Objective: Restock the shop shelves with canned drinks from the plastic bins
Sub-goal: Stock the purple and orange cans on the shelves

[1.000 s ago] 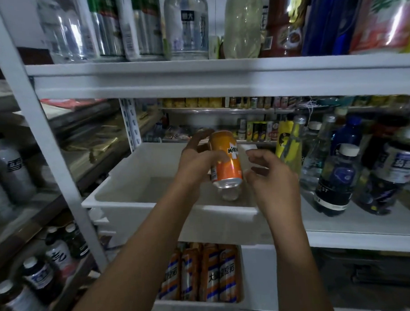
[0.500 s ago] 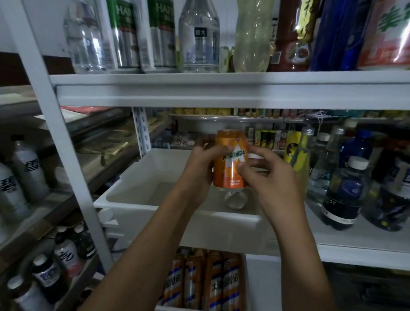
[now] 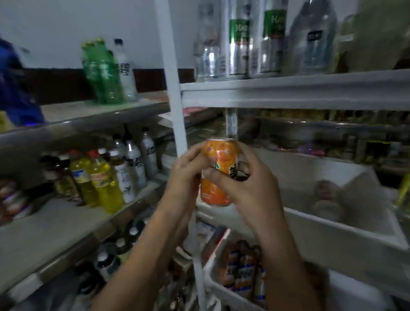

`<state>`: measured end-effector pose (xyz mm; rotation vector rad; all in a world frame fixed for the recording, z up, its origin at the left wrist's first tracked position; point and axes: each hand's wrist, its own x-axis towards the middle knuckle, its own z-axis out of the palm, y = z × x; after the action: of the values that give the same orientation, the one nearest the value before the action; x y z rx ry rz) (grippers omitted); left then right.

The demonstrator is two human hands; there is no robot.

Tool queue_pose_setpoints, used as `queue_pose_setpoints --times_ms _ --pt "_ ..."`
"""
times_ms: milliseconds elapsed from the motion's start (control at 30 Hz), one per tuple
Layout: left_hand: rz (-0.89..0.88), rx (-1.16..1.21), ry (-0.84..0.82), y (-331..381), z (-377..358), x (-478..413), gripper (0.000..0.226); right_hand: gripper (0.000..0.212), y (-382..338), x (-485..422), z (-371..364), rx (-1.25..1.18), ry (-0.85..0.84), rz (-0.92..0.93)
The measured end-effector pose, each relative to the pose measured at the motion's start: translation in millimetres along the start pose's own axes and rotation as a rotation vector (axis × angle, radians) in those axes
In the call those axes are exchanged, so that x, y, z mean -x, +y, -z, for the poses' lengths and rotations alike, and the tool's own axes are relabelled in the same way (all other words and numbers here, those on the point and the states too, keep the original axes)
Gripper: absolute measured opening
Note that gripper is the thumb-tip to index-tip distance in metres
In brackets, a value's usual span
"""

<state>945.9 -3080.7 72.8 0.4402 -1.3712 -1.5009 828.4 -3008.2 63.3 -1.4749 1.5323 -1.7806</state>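
Both hands together at chest height, clamped round orange can [image 3: 219, 171]: left hand [image 3: 186, 177] wraps side, right hand [image 3: 244, 189] pinches front, probably steadying it or turning label outward. White plastic bin [image 3: 341, 232] just right of hands, nearly empty. Bottled stock on shelf [image 3: 51, 228] to left, likely destination.

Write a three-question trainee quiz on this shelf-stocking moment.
1. True or false: the left hand and the right hand both grip the orange metal drink can.
2. The can is: A) standing on a shelf board; B) held up in front of the white metal shelf post; C) tucked under an arm.
3. Fill in: the plastic bottles of yellow liquid stand to the can's ____.
Key: 1 true; 2 B; 3 left.
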Motion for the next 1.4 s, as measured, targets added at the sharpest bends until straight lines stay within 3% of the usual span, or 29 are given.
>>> queue_pose_setpoints --times_ms 167,300,400,467,733,967,1267,1400 --pt "-0.032 0.058 0.190 39 77 40 0.027 0.065 -12 9 -71 -0.257 -0.251 0.009" --pt "-0.048 0.051 0.386 68 126 75 0.053 0.045 -26 27 -126 -0.368 -0.377 -0.007" --pt "-0.126 -0.045 0.479 89 155 106 0.025 0.050 -38 41 -165 -0.390 -0.452 -0.003" --pt "-0.146 -0.158 0.531 101 175 131 0.019 0.052 -45 51 -190 -0.382 -0.496 0.011" --pt "-0.061 -0.537 0.738 132 261 226 0.032 0.055 -56 100 -301 -0.373 -0.675 0.015" --pt "-0.043 -0.590 0.949 147 351 280 0.031 0.058 -50 138 -423 -0.338 -0.839 0.006" --pt "-0.038 -0.607 0.998 141 477 306 0.027 0.058 -24 155 -574 -0.295 -0.971 -0.136" --pt "-0.043 -0.589 0.989 132 518 305 0.032 0.039 -15 160 -606 -0.270 -0.961 -0.083"
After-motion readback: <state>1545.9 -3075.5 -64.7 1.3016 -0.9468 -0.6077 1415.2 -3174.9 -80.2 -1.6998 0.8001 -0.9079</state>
